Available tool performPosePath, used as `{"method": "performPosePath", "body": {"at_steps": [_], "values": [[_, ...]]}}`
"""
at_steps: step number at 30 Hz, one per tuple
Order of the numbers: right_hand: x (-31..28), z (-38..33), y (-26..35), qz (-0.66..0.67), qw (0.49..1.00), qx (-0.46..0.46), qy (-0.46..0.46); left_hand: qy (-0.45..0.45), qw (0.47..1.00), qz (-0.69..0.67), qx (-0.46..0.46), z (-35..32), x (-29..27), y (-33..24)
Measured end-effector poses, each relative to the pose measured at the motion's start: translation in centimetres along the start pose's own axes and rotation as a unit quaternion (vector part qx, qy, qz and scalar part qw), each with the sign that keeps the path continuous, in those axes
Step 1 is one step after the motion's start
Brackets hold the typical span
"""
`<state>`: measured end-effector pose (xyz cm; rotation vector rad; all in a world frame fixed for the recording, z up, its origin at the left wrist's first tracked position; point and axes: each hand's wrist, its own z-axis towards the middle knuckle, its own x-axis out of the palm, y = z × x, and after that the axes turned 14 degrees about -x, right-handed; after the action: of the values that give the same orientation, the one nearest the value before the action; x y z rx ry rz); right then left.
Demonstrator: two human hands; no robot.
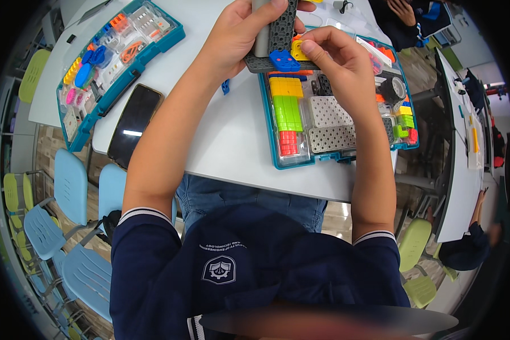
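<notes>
At the top of the head view, my left hand grips a dark grey perforated building-kit piece that stands up from a flat grey plate. Where the two meet, a blue connector is fixed. Beside it a small yellow connector lies between the thumb and fingers of my right hand, against the plate. The grey parts cross the top edge, so their upper end is out of sight. Below my left wrist a small blue connector rests on the white table.
Under my right forearm sits a teal-edged case of coloured blocks and perforated plates. At the left lie another teal case with sorted parts and a black phone. Blue chairs stand left; another person is at the right-hand table.
</notes>
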<state>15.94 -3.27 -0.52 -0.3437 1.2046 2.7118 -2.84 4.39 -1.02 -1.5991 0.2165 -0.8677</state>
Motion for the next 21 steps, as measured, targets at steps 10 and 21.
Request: {"method": "performPosePath", "body": {"at_steps": [10, 21], "values": [[1.1, -0.3, 0.5, -0.013, 0.997, 0.052, -0.052, -0.013, 0.999, 0.026, -0.017, -0.3, 0.8, -0.4], [0.9, 0.4, 1.6, 0.177, 0.979, 0.074, -0.064, -0.119, 0.973, -0.163, -0.116, -0.4, 1.7, -0.8]]}}
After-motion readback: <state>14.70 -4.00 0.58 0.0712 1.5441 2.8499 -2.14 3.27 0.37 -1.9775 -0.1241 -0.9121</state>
